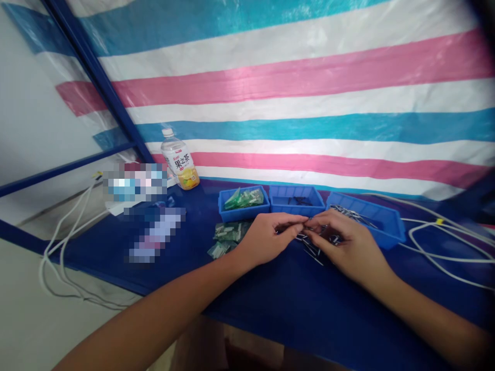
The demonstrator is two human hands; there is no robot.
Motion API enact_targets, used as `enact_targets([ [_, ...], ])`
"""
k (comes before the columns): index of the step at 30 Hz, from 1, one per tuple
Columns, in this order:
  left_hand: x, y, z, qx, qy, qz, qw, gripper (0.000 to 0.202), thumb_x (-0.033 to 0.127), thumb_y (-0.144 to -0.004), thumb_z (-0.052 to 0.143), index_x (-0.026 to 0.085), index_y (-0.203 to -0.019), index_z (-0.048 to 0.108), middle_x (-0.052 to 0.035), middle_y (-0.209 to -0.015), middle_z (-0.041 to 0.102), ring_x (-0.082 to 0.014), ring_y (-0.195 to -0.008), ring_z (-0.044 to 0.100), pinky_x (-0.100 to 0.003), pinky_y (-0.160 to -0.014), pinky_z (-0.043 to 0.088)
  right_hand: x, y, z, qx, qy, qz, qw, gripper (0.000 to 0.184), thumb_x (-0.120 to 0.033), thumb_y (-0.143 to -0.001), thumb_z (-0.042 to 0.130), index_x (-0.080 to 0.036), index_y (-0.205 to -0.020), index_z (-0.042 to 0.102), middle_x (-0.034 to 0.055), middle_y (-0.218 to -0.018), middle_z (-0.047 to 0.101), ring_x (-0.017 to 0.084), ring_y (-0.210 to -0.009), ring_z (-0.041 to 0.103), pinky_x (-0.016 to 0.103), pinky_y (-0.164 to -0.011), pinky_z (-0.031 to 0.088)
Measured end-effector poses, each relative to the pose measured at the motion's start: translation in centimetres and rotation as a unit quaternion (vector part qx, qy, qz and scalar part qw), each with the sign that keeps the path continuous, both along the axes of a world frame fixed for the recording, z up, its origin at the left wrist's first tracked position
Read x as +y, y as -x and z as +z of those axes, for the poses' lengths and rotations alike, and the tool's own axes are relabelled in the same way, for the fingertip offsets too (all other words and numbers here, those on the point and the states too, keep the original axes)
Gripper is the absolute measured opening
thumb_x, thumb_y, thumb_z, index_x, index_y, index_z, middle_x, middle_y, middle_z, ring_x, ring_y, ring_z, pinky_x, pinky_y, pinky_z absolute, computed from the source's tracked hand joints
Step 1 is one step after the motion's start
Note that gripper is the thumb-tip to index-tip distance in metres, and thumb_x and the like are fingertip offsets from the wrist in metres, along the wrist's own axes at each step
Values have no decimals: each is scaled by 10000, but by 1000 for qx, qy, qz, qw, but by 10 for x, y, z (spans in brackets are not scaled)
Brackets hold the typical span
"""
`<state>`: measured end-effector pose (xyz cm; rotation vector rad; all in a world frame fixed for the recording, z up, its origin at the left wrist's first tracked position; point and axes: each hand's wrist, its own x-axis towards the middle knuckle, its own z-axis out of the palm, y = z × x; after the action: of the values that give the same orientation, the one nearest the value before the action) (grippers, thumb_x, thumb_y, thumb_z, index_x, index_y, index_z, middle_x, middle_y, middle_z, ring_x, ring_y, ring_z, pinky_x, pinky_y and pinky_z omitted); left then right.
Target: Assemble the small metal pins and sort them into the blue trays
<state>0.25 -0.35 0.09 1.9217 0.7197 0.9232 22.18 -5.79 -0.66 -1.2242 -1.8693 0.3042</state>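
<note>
My left hand (266, 234) and my right hand (340, 242) meet fingertip to fingertip over the blue table (270, 304), both pinched on a small dark metal part (307, 222). A loose pile of the same thin metal parts (315, 247) lies under my right hand. Just behind my hands stand three blue trays: the left tray (243, 202) holds green-bagged pieces, the middle tray (296, 200) holds dark parts, and the right tray (367, 216) holds metal clips. Small green packets (226, 234) lie on the table beside my left wrist.
A bottle of yellow drink (180, 162) stands at the back left. Blurred-out items (147, 206) lie left of the trays. White cables (444, 242) run across the right side, and more cable (65, 247) hangs off the left edge. A striped tarp (309, 87) backs the table.
</note>
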Motion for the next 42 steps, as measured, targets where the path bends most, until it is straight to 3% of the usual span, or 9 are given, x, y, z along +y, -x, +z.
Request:
enact_targets([
  [5,0,2,2,-7,19,19,1000,264,297,-985,710,201,-1193,841,-55,-1147,850,-238,-1039,822,-356,-981,658,-2,1,-1,12,44,4,999,138,-303,-1005,702,-295,-1120,778,51,-1104,778,198,-784,719,333,-633,569],
  [11,4,1,-2,-30,42,33,998,196,269,-934,770,173,-1088,843,-83,-1079,855,-240,-999,825,-369,-978,654,-4,2,-2,48,97,-19,994,200,-420,-1022,689,-272,-1109,793,65,-1066,824,244,-868,786,320,-625,597],
  [15,4,0,-3,-43,68,30,996,138,225,-896,796,140,-1004,795,-95,-990,849,-229,-939,830,-326,-895,658,-3,2,-7,103,125,-25,986,288,-502,-992,731,-261,-1150,736,69,-1042,838,252,-860,797,306,-603,600],
  [18,2,0,-1,-25,52,29,998,116,160,-873,793,147,-985,766,-75,-954,843,-212,-907,831,-286,-846,648,-4,1,-7,92,131,-13,987,329,-504,-1002,716,-271,-1233,735,67,-1073,845,263,-907,805,319,-656,619],
  [23,0,1,0,-14,-7,33,999,106,126,-881,781,164,-977,759,-53,-949,837,-190,-897,824,-283,-864,646,-5,1,-2,29,108,-15,994,217,-443,-1025,680,-290,-1121,800,28,-1040,836,232,-868,784,315,-677,595],
  [30,1,0,1,-36,-45,44,997,156,89,-872,763,164,-1009,761,-67,-994,830,-198,-929,823,-320,-893,672,-1,2,-1,4,78,-14,997,137,-375,-1005,684,-273,-988,773,32,-1012,798,210,-855,739,314,-671,549],
  [36,-2,-4,-3,-78,-32,-7,996,288,17,-862,700,161,-1106,751,-94,-1122,801,-214,-1041,820,-347,-969,681,-1,3,-7,33,124,-18,992,121,-365,-961,731,-255,-926,694,0,-811,743,160,-610,654,288,-550,509],
  [39,-2,-6,-3,-90,-16,-11,996,354,49,-867,732,172,-1199,734,-106,-1186,788,-222,-1078,809,-354,-965,683,-1,4,-8,61,108,-13,992,135,-349,-968,724,-262,-1058,673,19,-900,761,183,-712,709,283,-578,542],
  [42,-2,-5,2,-75,-40,26,996,347,136,-891,773,170,-1235,737,-117,-1219,774,-221,-1090,786,-321,-909,677,-1,2,-7,71,80,-1,994,340,-328,-1002,682,-270,-1335,641,51,-1027,777,217,-862,755,295,-641,586],
])
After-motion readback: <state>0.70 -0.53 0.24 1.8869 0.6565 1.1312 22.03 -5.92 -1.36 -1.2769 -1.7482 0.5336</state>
